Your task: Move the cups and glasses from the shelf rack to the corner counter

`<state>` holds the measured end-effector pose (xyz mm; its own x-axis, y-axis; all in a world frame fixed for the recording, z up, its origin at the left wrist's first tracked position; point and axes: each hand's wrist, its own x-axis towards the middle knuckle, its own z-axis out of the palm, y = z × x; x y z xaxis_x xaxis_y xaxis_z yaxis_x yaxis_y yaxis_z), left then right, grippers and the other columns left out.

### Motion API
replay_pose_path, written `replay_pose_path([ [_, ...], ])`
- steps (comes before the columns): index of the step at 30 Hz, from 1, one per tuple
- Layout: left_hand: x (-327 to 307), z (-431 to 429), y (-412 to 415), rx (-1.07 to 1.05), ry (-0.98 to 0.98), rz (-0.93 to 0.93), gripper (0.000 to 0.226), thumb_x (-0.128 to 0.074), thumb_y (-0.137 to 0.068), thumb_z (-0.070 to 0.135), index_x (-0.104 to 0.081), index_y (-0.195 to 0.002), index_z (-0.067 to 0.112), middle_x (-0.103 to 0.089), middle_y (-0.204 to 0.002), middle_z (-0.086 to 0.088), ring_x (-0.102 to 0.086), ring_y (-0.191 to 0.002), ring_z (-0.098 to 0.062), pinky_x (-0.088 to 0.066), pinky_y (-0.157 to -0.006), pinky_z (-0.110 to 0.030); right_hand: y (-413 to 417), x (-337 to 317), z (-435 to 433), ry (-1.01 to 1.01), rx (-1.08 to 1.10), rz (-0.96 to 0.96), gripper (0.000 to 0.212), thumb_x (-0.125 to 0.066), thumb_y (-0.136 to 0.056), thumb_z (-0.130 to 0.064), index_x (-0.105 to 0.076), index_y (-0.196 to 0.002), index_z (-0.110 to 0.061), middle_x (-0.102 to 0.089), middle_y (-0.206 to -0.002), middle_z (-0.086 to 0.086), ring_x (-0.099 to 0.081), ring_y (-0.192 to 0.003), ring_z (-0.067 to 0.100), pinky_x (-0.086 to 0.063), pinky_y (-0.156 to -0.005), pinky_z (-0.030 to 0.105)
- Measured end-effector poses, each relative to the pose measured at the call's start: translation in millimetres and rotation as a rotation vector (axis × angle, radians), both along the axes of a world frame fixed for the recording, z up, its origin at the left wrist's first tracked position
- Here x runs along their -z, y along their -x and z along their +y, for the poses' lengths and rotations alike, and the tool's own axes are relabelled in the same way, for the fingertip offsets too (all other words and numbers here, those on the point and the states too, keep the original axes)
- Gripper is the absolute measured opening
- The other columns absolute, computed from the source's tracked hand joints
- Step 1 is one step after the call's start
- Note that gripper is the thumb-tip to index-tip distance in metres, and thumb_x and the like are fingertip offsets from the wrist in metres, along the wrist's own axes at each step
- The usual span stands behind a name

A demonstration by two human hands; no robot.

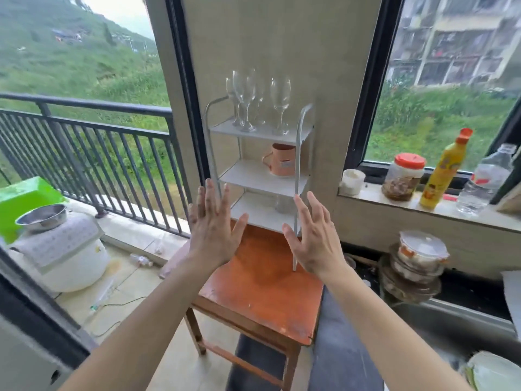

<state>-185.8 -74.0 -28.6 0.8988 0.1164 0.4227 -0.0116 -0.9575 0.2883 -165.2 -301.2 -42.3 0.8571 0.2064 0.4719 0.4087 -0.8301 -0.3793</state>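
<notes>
My left hand (212, 230) and right hand (313, 239) spread wide, empty, wine glasses (255, 104) on the shelf rack (260, 182) at twelve o'clock.

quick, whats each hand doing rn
left hand: open, fingers spread, holding nothing
right hand: open, fingers spread, holding nothing

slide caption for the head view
Left hand and right hand, open, raised before the shelf rack of wine glasses
</notes>
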Motion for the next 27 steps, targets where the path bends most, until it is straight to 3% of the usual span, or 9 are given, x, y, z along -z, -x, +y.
replay_pose_path([
  [4, -14, 26, -84, 0.138, 0.089, -0.046, 0.078, -0.033, -0.098, 0.058, -0.002, -0.159, 0.021, 0.011, -0.167, -0.011, 0.011, -0.153, -0.025, -0.004, -0.122, -0.052, -57, -26, 42, -0.139, 0.057, -0.061, 0.067, -0.055, -0.101, -0.041, -0.031, -0.159, -0.019, -0.029, -0.163, 0.014, -0.036, -0.145, 0.035, -0.044, -0.108, 0.048],
  [8, -57, 42, -159, 0.284, 0.163, -0.234, 0.078, -0.034, -0.099, 0.056, -0.007, -0.159, 0.014, -0.002, -0.166, -0.015, 0.0, -0.153, -0.028, -0.005, -0.123, -0.045, -108, -72, 82, -0.243, 0.057, -0.234, 0.062, -0.058, -0.102, -0.034, -0.034, -0.156, -0.015, -0.038, -0.157, 0.015, -0.042, -0.142, 0.032, -0.046, -0.105, 0.041],
  [13, -109, 41, -229, 0.38, 0.348, -0.419, 0.079, -0.043, -0.099, 0.051, -0.009, -0.157, 0.01, -0.015, -0.163, -0.017, -0.013, -0.15, -0.028, -0.008, -0.118, -0.037, -153, -117, 103, -0.36, 0.081, -0.453, 0.062, -0.062, -0.099, -0.023, -0.035, -0.153, -0.007, -0.041, -0.152, 0.021, -0.04, -0.14, 0.025, -0.022, -0.109, 0.003],
  [15, -122, 37, -250, 0.397, 0.404, -0.454, 0.08, -0.047, -0.098, 0.049, -0.01, -0.157, 0.008, -0.019, -0.161, -0.018, -0.018, -0.147, -0.03, -0.013, -0.117, -0.038, -170, -131, 105, -0.362, 0.119, -0.476, 0.066, -0.064, -0.098, -0.021, -0.033, -0.154, -0.005, -0.038, -0.153, 0.023, -0.037, -0.141, 0.026, -0.024, -0.112, 0.009],
  [19, -143, 28, -280, 0.365, 0.469, -0.468, 0.085, -0.059, -0.093, 0.048, -0.012, -0.157, 0.019, -0.023, -0.154, -0.02, -0.028, -0.137, -0.027, -0.023, -0.113, -0.046, -200, -159, 106, -0.292, 0.255, -0.381, 0.078, -0.063, -0.096, -0.034, -0.023, -0.16, -0.016, -0.032, -0.156, 0.022, -0.038, -0.142, 0.035, -0.037, -0.113, 0.051],
  [22, -154, 23, -292, 0.315, 0.472, -0.41, 0.09, -0.064, -0.086, 0.054, -0.012, -0.156, 0.032, -0.023, -0.15, -0.019, -0.03, -0.132, -0.026, -0.027, -0.111, -0.048, -221, -175, 99, -0.173, 0.34, -0.293, 0.078, -0.057, -0.095, -0.05, -0.021, -0.161, -0.027, -0.033, -0.156, 0.02, -0.038, -0.141, 0.038, -0.034, -0.113, 0.053],
  [27, -157, 20, -296, 0.337, 0.549, -0.387, 0.08, -0.065, -0.085, 0.056, -0.023, -0.15, 0.033, -0.029, -0.147, -0.012, -0.032, -0.135, -0.034, -0.036, -0.107, -0.052, -236, -177, 94, -0.203, 0.318, -0.184, 0.06, -0.056, -0.094, -0.057, -0.042, -0.145, -0.028, -0.055, -0.132, 0.012, -0.053, -0.123, 0.034, -0.037, -0.104, 0.047],
])
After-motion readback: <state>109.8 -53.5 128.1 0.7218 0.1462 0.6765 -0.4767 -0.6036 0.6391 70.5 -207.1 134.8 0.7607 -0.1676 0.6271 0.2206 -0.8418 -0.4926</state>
